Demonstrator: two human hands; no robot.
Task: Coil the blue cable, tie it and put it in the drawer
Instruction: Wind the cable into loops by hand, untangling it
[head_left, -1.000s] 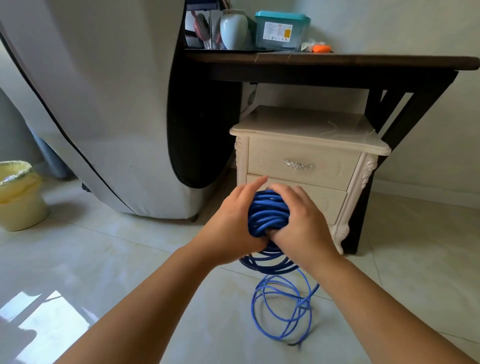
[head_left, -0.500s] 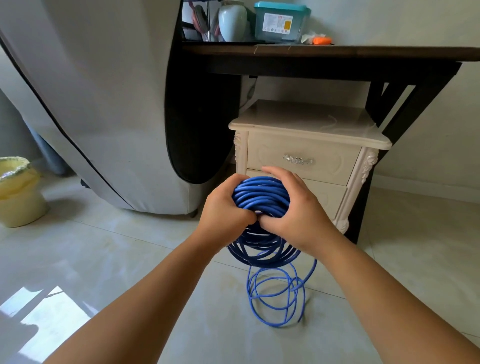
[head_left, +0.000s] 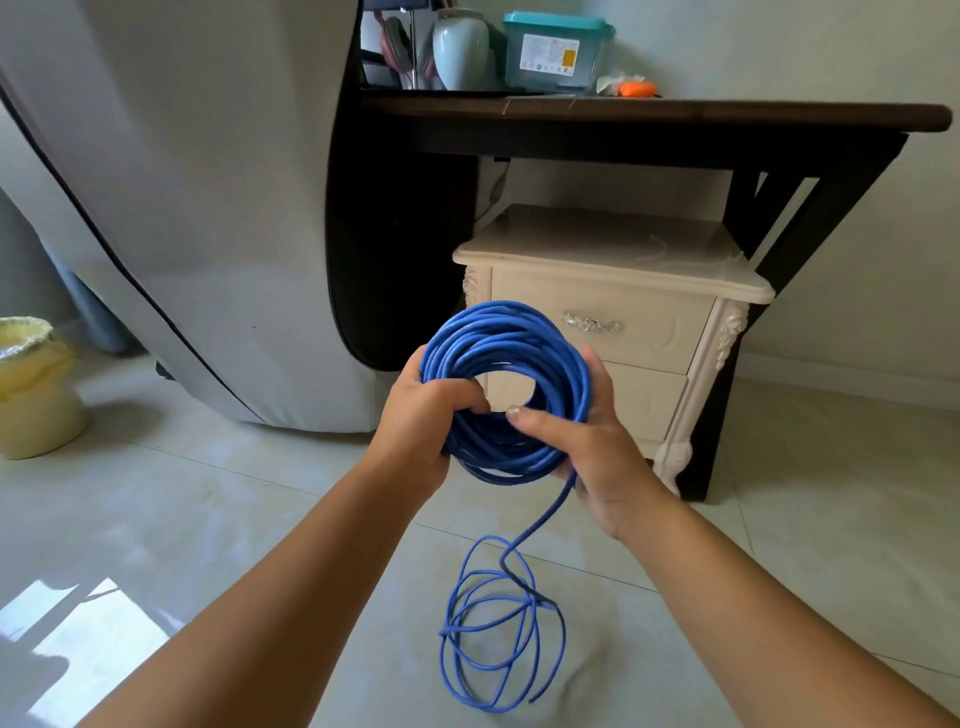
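A thick coil of blue cable (head_left: 511, 343) stands upright in front of me, its open ring facing the camera. My left hand (head_left: 426, 415) grips the coil's lower left side with curled fingers. My right hand (head_left: 587, 441) holds the lower right side, thumb across the front and fingers behind. One strand drops from the right hand to several loose loops of cable (head_left: 498, 634) on the tiled floor. Behind the coil stands a cream nightstand (head_left: 623, 249); its top drawer (head_left: 660, 332), with a silver handle, is closed.
A dark wooden table (head_left: 675, 114) spans above the nightstand, with a vase, a teal-lidded box and an orange item on it. A large grey covered object (head_left: 182, 208) fills the left. A yellow-lined bin (head_left: 31, 395) stands at far left on the floor.
The coil has been raised and turned so its ring faces me. The hanging loops have shrunk into the coil; fewer lie on the floor. My hands moved from the top to the lower sides.
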